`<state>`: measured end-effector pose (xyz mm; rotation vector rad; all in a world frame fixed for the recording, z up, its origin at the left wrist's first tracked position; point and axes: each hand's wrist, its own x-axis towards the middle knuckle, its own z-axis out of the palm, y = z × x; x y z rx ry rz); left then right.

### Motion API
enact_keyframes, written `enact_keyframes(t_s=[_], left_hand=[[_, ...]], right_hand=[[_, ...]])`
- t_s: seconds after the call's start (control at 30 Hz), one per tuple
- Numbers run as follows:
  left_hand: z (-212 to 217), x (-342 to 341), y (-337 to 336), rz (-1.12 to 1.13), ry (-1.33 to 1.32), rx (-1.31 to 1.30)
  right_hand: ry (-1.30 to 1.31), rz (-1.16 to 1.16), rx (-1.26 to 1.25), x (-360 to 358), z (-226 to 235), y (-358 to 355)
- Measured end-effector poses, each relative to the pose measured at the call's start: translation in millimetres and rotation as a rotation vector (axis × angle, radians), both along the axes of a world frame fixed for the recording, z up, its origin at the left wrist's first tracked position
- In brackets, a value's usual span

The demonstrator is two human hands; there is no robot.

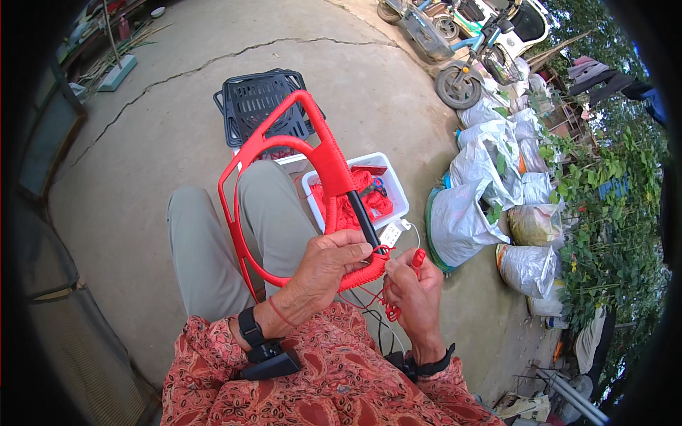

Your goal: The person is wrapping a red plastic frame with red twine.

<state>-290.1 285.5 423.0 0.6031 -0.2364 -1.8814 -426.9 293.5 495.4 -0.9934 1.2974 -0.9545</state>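
A frame of curved tubing (330, 167), wound in red cord, stands tilted over my knees. On its right side a stretch of black tube (364, 221) shows bare between wrapped parts. My left hand (321, 268) grips the frame at its lower right corner, thumb lying by the lower end of the bare tube. Close to it, my right hand (415, 291) is closed on a small bundle of red cord (419, 258). Loops of this cord hang under the palm, and a strand runs to the tube. Some fingertips are hidden.
Beyond my knees, a white plastic tub (308, 187) holds red cord and a dark-handled tool. A white power strip (391, 233) lies beside it. Black slatted plastic pieces (259, 99) are farther off. White sacks (465, 220) and a parked bike (458, 85) line the right.
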Motion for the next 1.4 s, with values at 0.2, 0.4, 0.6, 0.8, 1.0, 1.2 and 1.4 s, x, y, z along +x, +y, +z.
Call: enact_keyframes(t_s=[0.2,0.4,0.6,0.8,1.0,1.2,1.4], left_hand=[[-4,1,-1,-0.023,-0.005,-0.023],[0,3,-1,-0.035,-0.027,-0.043],[1,3,-1,-0.051,-0.036,-0.041],[8,2,-3,-0.025,-0.017,-0.041],[11,4,-3,-0.039,0.002,-0.020],[15,5,-5,-0.054,0.017,-0.027],[16,9,-4,-0.078,0.021,-0.026]], right_hand=[[0.076,0.013,-0.028,-1,-8,-6],[0.074,0.018,-0.054,-5,-10,-10],[0.021,-0.006,-0.051,-4,-15,-14],[-0.140,-0.026,-0.035,-1,-20,-14],[-0.286,-0.105,0.016,2,-25,-11],[-0.539,-0.023,0.066,-13,-30,-19],[-0.188,0.246,0.132,-17,-15,-52]])
